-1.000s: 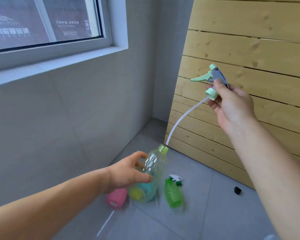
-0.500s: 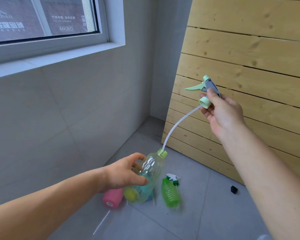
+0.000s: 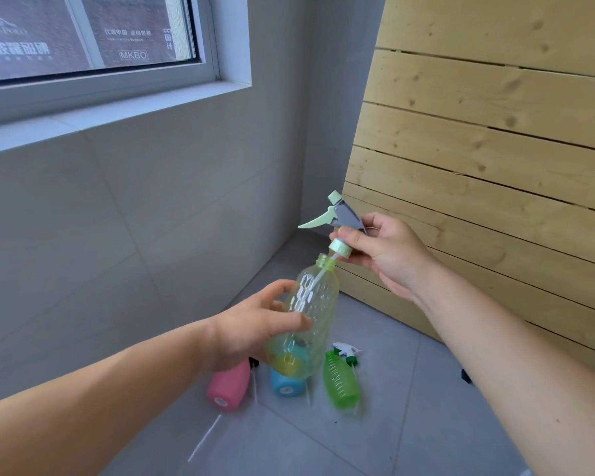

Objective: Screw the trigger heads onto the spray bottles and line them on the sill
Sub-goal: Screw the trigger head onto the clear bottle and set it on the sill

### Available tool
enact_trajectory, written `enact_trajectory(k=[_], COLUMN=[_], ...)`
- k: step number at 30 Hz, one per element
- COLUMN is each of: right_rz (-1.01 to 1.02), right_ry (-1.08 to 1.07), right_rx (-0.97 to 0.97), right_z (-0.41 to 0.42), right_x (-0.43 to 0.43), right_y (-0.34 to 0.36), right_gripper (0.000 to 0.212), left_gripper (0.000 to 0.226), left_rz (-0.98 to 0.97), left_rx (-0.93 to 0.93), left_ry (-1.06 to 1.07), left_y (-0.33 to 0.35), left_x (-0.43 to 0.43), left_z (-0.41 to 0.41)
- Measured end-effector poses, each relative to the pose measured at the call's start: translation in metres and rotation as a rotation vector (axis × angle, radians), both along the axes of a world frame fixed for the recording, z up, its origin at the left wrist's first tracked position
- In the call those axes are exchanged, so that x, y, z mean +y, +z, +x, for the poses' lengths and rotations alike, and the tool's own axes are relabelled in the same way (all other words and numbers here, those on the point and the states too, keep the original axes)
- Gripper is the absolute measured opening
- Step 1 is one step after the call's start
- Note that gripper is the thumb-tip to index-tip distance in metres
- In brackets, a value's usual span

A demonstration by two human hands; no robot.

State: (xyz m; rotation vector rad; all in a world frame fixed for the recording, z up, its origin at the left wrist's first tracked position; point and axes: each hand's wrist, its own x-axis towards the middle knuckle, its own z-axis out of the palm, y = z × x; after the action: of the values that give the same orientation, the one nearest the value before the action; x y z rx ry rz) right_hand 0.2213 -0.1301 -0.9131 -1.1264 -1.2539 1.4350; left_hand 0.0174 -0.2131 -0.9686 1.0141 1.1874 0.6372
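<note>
While left hand (image 3: 251,333) grips clear bottle (image 3: 306,314) and right hand (image 3: 385,255) pinches trigger head (image 3: 340,218), collar (image 3: 340,247) unseated; sill (image 3: 117,111) bare; floor bottles pending.

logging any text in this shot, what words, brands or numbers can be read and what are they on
"MKBO": white boxed letters on the banner outside the window.
Two short rows of white Chinese characters above it: too small to read surely.
Large white characters at the banner's left: blurred, not readable.
Pink bottle, blue bottle, green bottle, clear bottle and trigger head: no text visible.
</note>
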Motion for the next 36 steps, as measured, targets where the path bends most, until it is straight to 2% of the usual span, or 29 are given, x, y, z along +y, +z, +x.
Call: enact_trajectory(k=[3,14,22,28,33,36], right_rz=[0.043,0.157,0.109,0.134,0.24,0.243], right_ry=[0.071,0.282,0.386,0.391,0.22,0.181], right_rx=[-0.027,-0.217,-0.197,-0.209,-0.382,-0.366], right_z=[-0.006,0.006,0.016,0.017,0.008,0.003], right_x=[-0.005,-0.004,-0.001,0.0,0.0,-0.003], right_y=[-0.002,-0.002,0.001,-0.001,-0.005,-0.007], right_gripper=[0.012,0.025,0.027,0.027,0.027,0.029], left_gripper=[0.048,0.036,0.052,0.052,0.05,0.055], left_rz=[-0.027,0.019,0.044,0.043,0.052,0.055], left_rx=[-0.077,0.013,0.045,0.028,0.052,0.059], left_ry=[0.008,-0.027,-0.027,-0.044,-0.034,-0.03], left_y=[0.001,0.007,0.008,0.007,0.008,0.01], left_x=[-0.001,-0.006,0.002,0.001,0.001,0.002], left_z=[0.0,0.004,0.001,0.0,0.003,0.003])
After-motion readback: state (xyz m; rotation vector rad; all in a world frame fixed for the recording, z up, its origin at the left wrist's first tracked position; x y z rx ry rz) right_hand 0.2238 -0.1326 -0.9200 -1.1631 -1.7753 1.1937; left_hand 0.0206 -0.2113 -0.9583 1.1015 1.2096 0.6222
